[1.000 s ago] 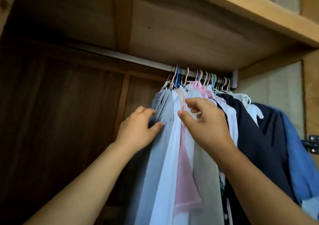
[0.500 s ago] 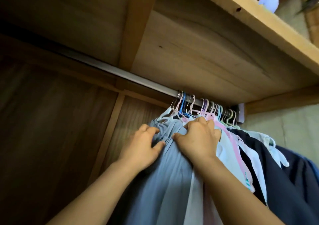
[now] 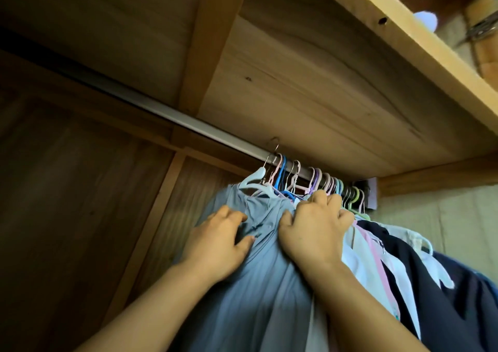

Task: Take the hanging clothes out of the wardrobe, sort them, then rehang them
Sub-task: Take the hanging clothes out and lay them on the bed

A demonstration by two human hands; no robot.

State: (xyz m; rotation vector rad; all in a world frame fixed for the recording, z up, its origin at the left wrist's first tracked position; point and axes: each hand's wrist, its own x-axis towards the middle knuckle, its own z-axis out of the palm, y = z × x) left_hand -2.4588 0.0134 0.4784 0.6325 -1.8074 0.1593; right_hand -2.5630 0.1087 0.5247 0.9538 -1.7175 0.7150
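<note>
Two hands gripped one grey-blue garment (image 3: 258,284), which hung at the left end of the clothes on the rail (image 3: 161,111). We saw our left hand (image 3: 218,246) pinch its fabric between thumb and curled fingers, and our right hand (image 3: 315,230) clench the cloth just under the hangers (image 3: 310,181). Garments to the right, pale, pink and dark navy (image 3: 444,297), overlapped too closely to count, and their hems were cut off. Wooden wardrobe panels (image 3: 67,203) and one shelf (image 3: 404,41) enclosed them.
</note>
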